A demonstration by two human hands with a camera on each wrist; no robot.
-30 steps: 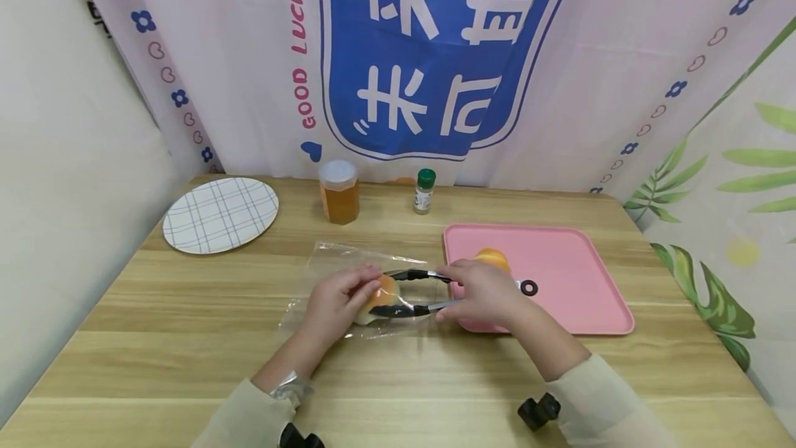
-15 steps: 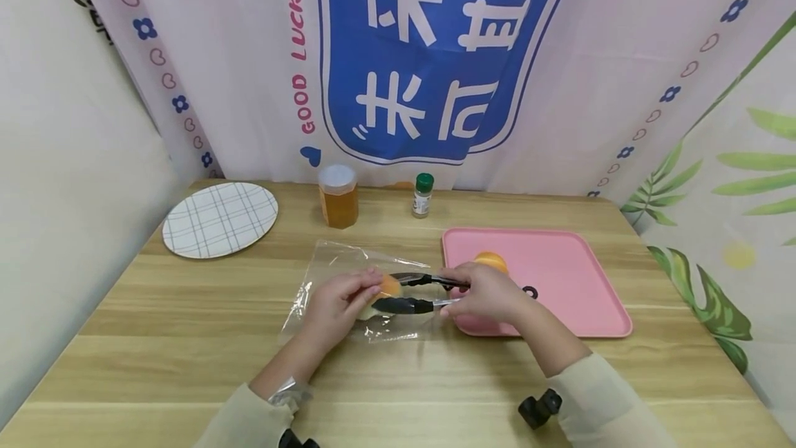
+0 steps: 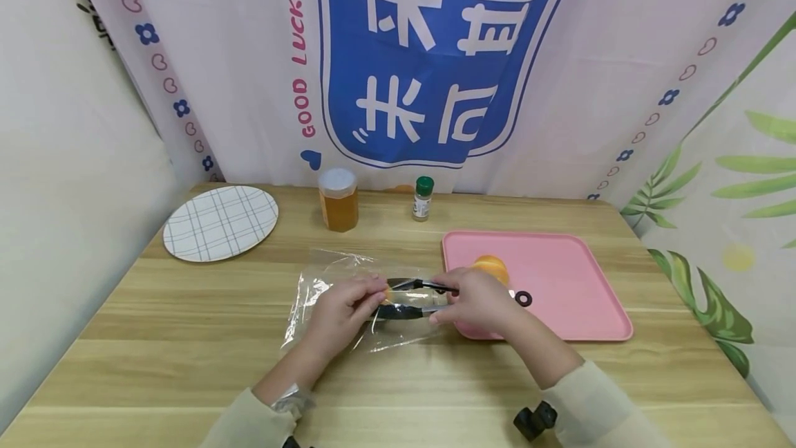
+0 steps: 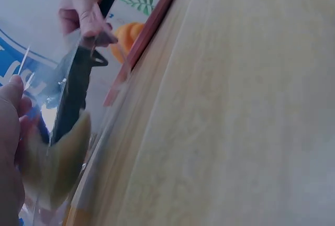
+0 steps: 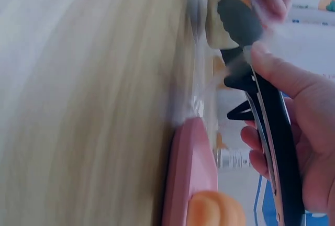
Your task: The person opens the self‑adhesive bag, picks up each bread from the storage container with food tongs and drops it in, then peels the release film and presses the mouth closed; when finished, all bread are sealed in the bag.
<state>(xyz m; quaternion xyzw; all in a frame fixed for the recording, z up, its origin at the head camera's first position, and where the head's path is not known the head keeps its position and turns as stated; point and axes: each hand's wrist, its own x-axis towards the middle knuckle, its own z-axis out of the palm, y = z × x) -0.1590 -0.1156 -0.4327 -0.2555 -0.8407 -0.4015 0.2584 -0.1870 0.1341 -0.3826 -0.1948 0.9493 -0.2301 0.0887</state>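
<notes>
My left hand (image 3: 345,310) grips a clear plastic bag (image 3: 323,265), fingertips right beside a bun (image 5: 220,24) inside it. In the head view the bun is mostly hidden, with a bit of orange crust showing; the left wrist view shows its pale side (image 4: 63,163). My right hand (image 3: 481,299) holds black-and-silver tongs (image 5: 277,137), the thumb on one arm and the fingers curled round the other. The tongs point left into the bag, and their black heads lie on either side of the bun.
To the right, a pink tray (image 3: 566,289) bears an orange-coloured bun (image 3: 493,267). A checked plate (image 3: 220,223) lies back left. Along the back stand a jar of amber contents (image 3: 339,206) and a small green-capped shaker (image 3: 423,199). A patterned cloth (image 3: 249,75) hangs behind the table.
The bun has gone further under my left hand, so less of it shows. The arms of the tongs stand a little closer together, and the bag's near edge has shifted.
</notes>
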